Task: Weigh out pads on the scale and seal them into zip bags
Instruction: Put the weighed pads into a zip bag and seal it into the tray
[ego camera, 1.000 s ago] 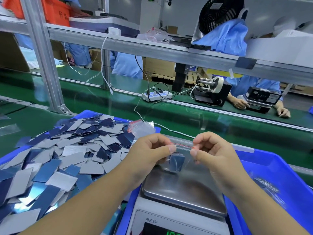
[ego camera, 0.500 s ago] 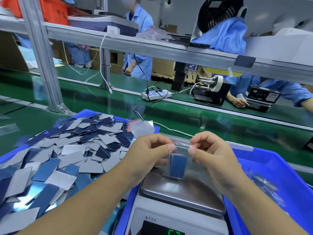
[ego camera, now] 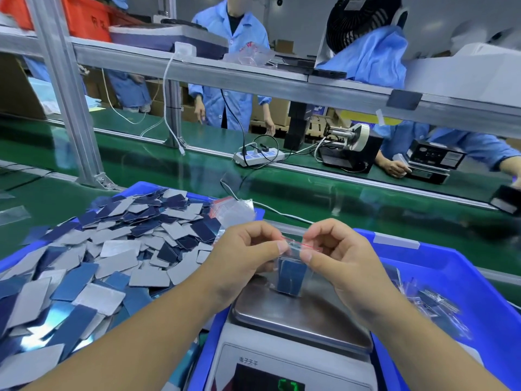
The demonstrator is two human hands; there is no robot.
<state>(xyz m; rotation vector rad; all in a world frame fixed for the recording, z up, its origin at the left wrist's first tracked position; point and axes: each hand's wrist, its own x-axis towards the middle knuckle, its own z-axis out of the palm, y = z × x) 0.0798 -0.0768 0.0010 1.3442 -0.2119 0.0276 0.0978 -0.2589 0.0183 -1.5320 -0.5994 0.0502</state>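
Above the steel pan of the scale (ego camera: 298,320), the left hand (ego camera: 245,255) and right hand (ego camera: 341,258) are each pinching an end of the zip bag (ego camera: 294,266) at its red seal line, fingers curled tight on it, probably to press it closed; blue pads are hanging inside, while loose pads (ego camera: 112,249) are lying heaped at left

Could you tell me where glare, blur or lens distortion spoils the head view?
Head view: overhead lights glare off the green belt and the shiny pads at lower left; the wide lens bows the shelf rail; the bagged packs in the right bin are smeared; the scale readout is cut off; both hands and bag are sharp.
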